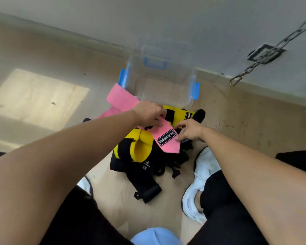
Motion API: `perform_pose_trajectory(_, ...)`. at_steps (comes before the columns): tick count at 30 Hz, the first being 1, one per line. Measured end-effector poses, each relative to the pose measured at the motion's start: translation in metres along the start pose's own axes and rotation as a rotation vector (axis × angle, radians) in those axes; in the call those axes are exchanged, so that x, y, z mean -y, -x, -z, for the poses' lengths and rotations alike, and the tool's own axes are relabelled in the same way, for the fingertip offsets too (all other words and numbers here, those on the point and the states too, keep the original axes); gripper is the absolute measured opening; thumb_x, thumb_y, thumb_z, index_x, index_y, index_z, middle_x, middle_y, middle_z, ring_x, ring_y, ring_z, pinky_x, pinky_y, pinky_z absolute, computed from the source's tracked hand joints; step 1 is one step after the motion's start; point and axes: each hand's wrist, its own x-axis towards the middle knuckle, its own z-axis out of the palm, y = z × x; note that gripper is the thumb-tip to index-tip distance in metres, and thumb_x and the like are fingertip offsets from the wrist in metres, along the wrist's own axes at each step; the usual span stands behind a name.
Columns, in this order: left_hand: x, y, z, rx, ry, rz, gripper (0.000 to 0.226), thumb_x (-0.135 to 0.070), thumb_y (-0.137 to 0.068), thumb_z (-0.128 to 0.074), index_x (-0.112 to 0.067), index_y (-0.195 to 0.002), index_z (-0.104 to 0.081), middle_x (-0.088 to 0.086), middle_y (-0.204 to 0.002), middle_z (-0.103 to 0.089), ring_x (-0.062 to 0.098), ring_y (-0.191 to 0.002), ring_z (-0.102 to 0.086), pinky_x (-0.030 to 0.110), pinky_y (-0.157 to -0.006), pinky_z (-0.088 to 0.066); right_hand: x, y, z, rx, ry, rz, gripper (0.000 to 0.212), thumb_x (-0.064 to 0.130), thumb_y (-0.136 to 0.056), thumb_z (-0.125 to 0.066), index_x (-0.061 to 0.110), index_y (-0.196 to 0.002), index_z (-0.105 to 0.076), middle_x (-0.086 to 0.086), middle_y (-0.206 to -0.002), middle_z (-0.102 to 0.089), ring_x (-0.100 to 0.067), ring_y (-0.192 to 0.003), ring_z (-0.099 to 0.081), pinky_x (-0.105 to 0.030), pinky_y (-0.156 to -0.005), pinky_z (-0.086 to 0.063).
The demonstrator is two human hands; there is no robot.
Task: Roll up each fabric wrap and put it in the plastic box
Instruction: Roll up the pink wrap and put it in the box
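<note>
Far over at nine o'clock there is a bright patch of sun on the wooden floor. I am crouched down here, because all the wraps lie on the floor in one messy heap.

Next comes the pink wrap. One end trails off toward ten o'clock, right up beside the box corner. The other end, with its black label, hangs over the middle of the heap. My left grip is closed on the pink wrap, pinching it partway along. I hold it up like this so it comes free from the others. I think I need it out flat before I can roll it.

Under it lies the yellow wrap, curled in a loose loop. The black wraps are tangled below, spreading toward six o'clock.

The plastic box sits at twelve o'clock from the heap, just behind it. Its top is open and I see nothing in it. It is near, so each roll can drop in easily. No wrap is rolled yet, so the job looks only just begun.

At three o'clock from the heap, my right grip is open, with fingers spread. It is just beside the label end. I cannot tell if it touches. I guess it will catch that end next.

My white shoe is at four o'clock. A chain hangs at two o'clock.
</note>
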Motion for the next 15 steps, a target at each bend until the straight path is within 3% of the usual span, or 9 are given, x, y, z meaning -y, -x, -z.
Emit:
perform_pose_trajectory(5, -0.007, 0.05, 0.035, -0.131, 0.056, 0.171, 0.026, -0.044, -0.095, -0.062, -0.02, -0.107, -0.065, 0.002, -0.108, -0.068, 0.029, -0.098, -0.066, 0.041, -0.078, -0.052, 0.014, 0.026, 0.004, 0.03, 0.051, 0.113, 0.032, 0.003, -0.078, -0.083, 0.011, -0.106, -0.072, -0.011, -0.086, -0.069, -0.019, -0.085, -0.062, -0.032, -0.089, -0.05)
perform_pose_trajectory(10, -0.005, 0.103, 0.087, -0.356, 0.194, 0.429, 0.025, -0.041, -0.096, -0.065, -0.017, -0.104, -0.068, 0.0, -0.093, -0.063, 0.024, -0.083, -0.055, 0.035, -0.067, -0.042, 0.035, 0.041, 0.0, 0.066, 0.004, 0.236, 0.032, 0.01, -0.079, -0.085, 0.014, -0.106, -0.067, -0.005, -0.097, -0.068, -0.019, -0.091, -0.063, -0.035, -0.092, -0.052)
perform_pose_trajectory(12, -0.006, 0.123, 0.106, -0.353, 0.192, 0.477, 0.02, -0.044, -0.094, -0.068, -0.024, -0.095, -0.066, -0.002, -0.09, -0.063, 0.025, -0.081, -0.055, 0.036, -0.066, -0.043, 0.044, 0.049, -0.007, -0.027, -0.105, 0.326, 0.021, 0.011, -0.085, -0.08, 0.01, -0.103, -0.07, -0.013, -0.094, -0.071, -0.022, -0.084, -0.066, -0.034, -0.082, -0.053)
perform_pose_trajectory(15, -0.011, 0.153, 0.129, -0.352, 0.196, 0.523, 0.017, -0.043, -0.091, -0.071, -0.029, -0.088, -0.061, -0.001, -0.089, -0.064, 0.028, -0.084, -0.06, 0.042, -0.072, -0.052, 0.065, 0.068, -0.001, -0.121, -0.284, 0.384, 0.021, 0.012, -0.092, -0.072, 0.002, -0.11, -0.067, -0.018, -0.099, -0.075, -0.02, -0.075, -0.071, -0.025, -0.063, -0.055)
